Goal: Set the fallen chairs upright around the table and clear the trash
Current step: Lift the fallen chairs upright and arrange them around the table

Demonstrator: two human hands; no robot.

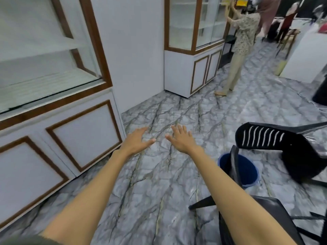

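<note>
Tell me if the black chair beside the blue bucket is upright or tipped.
Tipped: the black chair lies over, its slatted back turned sideways.

Cabinet left; tipped chair right; nearer chair bottom right; bucket on floor between both chairs.

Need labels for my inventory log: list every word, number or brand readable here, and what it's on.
None readable.
Chair, bucket and cabinets: no print shows.
Yellow patch at the far back: too blurred to tell.
</note>
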